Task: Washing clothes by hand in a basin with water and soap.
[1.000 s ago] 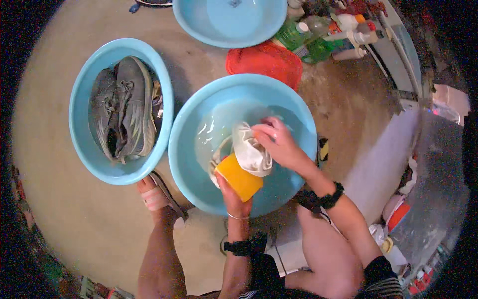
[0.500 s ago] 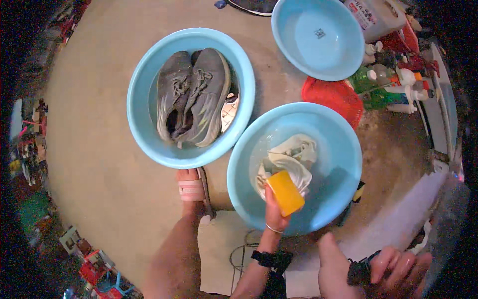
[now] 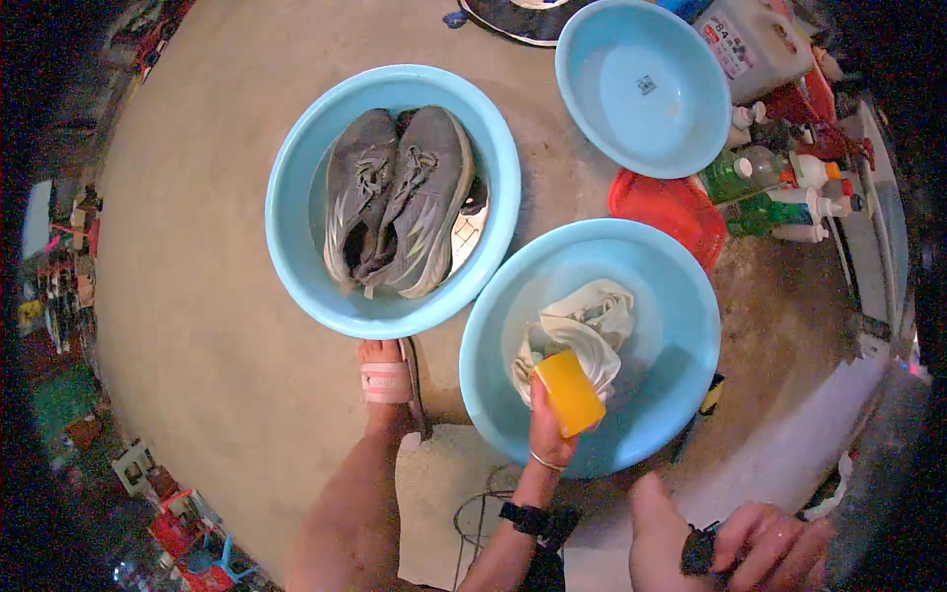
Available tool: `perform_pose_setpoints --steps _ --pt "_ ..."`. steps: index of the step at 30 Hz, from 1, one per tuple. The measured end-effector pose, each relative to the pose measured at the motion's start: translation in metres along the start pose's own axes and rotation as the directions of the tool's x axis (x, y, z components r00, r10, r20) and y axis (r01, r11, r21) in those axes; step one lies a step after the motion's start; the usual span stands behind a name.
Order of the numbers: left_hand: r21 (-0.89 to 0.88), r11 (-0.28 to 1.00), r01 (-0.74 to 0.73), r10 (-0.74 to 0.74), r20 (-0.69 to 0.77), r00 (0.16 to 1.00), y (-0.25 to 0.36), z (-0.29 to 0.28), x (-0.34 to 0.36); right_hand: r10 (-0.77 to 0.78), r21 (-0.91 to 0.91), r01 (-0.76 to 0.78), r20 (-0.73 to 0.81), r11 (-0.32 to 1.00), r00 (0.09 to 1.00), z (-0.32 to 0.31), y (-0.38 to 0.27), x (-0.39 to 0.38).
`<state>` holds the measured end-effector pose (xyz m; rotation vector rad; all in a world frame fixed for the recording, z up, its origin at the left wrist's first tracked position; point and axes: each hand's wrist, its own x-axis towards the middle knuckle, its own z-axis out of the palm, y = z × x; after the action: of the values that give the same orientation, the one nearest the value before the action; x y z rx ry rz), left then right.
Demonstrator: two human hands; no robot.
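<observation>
My left hand, with a dark strap and a thin pale band at its wrist, grips a yellow bar of soap. The soap is above wet whitish cloth, bunched in a light-blue basin with some water in it; whether they touch I cannot tell. At the lower right, outside that basin, is my right hand, slightly blurred. Its fingers are curled, a black band is beside them, and whatever the palm may hold is hidden.
Another blue basin, holding a pair of grey sneakers and water, touches the cloth basin at its left. A third basin leans near a red basket, several bottles and a jug. My slippered foot is below the sneakers.
The view has shifted slightly, so the basins appear a little lower and farther right. My left hand keeps its grip on the soap over the cloth. My right hand has moved slightly left and down.
</observation>
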<state>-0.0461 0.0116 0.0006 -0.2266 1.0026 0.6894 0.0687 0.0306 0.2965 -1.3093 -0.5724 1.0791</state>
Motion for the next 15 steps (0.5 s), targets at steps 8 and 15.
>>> perform_pose_setpoints --steps 8,15 --pt "0.008 1.000 0.017 -0.018 0.075 0.997 0.000 0.008 -0.004 -0.002 -0.112 0.065 0.485 0.992 0.875 -0.050 0.033 0.019" --pt "0.163 0.978 -0.129 0.110 0.120 0.987 -0.013 -0.005 -0.005 0.329 -0.778 0.173 0.441 0.604 0.835 -0.076 0.188 0.046"
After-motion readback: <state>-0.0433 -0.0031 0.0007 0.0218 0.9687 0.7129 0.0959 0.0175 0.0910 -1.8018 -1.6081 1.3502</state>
